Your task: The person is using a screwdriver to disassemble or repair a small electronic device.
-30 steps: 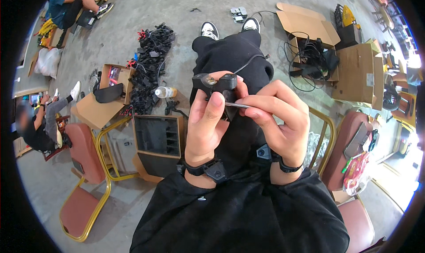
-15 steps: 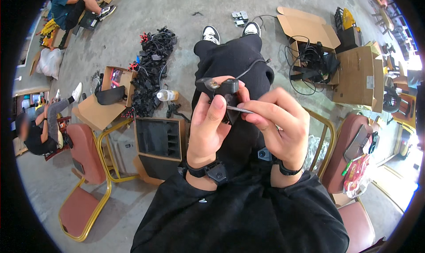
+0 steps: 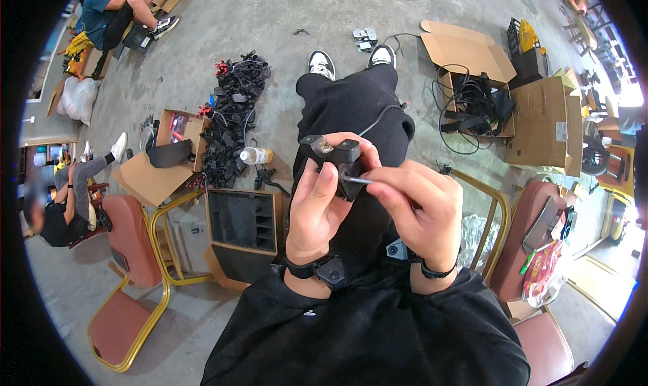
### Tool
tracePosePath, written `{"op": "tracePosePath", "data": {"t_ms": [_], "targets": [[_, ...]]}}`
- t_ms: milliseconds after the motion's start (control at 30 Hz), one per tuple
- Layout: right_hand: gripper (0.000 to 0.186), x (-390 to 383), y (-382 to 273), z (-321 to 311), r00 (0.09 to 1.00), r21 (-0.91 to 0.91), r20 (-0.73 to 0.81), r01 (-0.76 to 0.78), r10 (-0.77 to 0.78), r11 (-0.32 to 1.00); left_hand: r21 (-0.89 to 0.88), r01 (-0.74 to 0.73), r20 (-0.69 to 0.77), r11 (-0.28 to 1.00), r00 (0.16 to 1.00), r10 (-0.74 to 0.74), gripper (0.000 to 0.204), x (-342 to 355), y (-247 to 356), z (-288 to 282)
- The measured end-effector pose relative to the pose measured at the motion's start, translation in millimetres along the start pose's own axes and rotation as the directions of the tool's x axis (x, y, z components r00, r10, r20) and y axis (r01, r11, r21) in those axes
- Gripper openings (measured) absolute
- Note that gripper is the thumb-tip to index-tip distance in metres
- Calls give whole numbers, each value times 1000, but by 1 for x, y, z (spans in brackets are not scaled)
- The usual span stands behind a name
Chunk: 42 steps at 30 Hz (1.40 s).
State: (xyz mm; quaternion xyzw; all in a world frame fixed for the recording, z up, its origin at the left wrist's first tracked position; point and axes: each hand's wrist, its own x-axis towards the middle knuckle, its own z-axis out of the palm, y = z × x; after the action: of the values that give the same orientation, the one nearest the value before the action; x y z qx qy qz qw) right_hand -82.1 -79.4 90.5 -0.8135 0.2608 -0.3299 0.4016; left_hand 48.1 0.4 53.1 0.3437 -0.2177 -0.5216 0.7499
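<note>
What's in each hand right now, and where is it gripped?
Left hand holds a small black bracket by its lower body. Right hand pinches a thin metal tool by its near end, tip at the bracket.

Grey concrete floor (image 3: 270,21); red gold-framed chairs (image 3: 128,264).

An open brown cardboard box (image 3: 466,48) sat far right, flaps up, black cables spilling beside it. Just right of it stood a taller closed brown carton (image 3: 547,119) with a small white label (image 3: 561,131). At left, another open brown box (image 3: 162,163) lay on the floor.
</note>
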Motion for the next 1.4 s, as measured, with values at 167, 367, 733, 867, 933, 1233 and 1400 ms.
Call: {"op": "tracePosePath", "data": {"t_ms": [167, 367, 733, 867, 933, 1233, 1400], "targets": [[27, 1, -1, -1, 997, -9, 2, 76, -76, 997, -60, -16, 17, 998, 1000, 17, 57, 1, -1, 1], [35, 2, 2, 0, 994, 31, 54, 91, -93, 995, -131, -9, -83, 991, 997, -2, 52, 4, 0, 4], [18, 2, 1, -2, 997, 41, 36, 64, -65, 997, -118, -28, 63, 993, 997, 36, 52, 2, -3, -6], [17, -1, -3, -5, 996, 38, 81, -30, 27, 999, -74, -66, 81, 995, 994, 72, 52, 3, -5, -7], [20, 0, -3, -5, 998, 30, 63, -6, 4, 1000, -102, -66, 81, 993, 994, 75, 51, 3, -6, -6], [22, 4, 3, 0, 993, 17, -42, 115, -114, 993, -222, 9, 7, 975, 1000, -8, 48, 3, -2, -6], [18, 2, 0, 1, 999, 80, 23, 28, -30, 996, -208, -37, 141, 977, 988, 68, 50, 5, -4, -13]]}}
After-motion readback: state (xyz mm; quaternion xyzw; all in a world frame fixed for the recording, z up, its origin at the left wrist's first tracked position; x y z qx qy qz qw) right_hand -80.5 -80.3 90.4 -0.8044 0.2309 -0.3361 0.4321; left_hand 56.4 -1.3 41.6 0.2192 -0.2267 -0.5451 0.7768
